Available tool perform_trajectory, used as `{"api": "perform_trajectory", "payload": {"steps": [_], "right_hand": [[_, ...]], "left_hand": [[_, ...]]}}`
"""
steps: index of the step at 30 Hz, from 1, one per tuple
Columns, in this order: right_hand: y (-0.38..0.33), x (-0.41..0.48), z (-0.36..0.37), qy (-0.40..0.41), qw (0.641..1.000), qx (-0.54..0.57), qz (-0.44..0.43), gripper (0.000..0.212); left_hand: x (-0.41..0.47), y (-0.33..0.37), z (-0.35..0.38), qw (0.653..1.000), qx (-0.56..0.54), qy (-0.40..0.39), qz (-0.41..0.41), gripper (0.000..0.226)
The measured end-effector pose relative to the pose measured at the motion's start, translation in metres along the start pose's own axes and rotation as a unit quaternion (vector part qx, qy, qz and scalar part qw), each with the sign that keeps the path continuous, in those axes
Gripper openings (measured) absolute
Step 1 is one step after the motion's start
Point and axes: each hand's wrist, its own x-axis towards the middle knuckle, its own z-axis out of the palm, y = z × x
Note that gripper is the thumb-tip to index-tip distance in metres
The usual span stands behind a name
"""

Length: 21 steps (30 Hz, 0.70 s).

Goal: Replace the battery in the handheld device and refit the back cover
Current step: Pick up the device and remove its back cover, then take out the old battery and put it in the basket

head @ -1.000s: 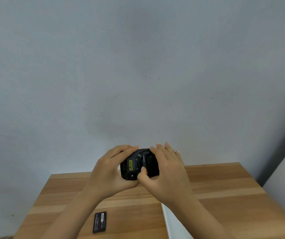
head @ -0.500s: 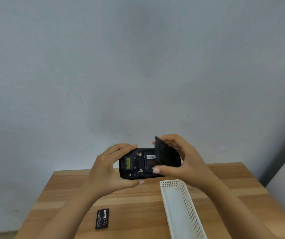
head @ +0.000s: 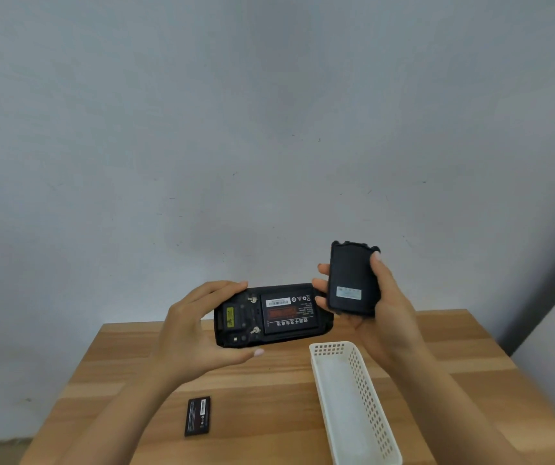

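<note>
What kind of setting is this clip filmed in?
Probably a bare indoor work or recording corner, not a real workshop: a small wooden table stands against a plain grey wall, holding only a white perforated tray and a loose battery.

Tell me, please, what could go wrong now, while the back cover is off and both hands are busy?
1. The left hand alone holds the handheld device above the table, gripping one end; it might slip.
2. The battery in the open bay is uncovered and could fall out if tilted.
3. The right hand holds the back cover, so taking the battery out or picking up the spare battery is awkward unless the cover is set down.
</note>
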Motion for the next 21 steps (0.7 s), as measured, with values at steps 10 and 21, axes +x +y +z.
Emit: {"api": "perform_trajectory", "payload": {"steps": [10, 21], "right_hand": [[0.073, 0.004, -0.022, 0.153, 0.982, -0.106, 0.019, 0.02], [0.269, 0.027, -0.101, 0.12, 0.858, -0.463, 0.186, 0.016]], "left_hand": [[-0.023, -0.03, -0.025, 0.998, -0.004, 0.018, -0.056, 0.085], [-0.067, -0.085, -0.021, 0.991, -0.03, -0.012, -0.128, 0.083]]}}
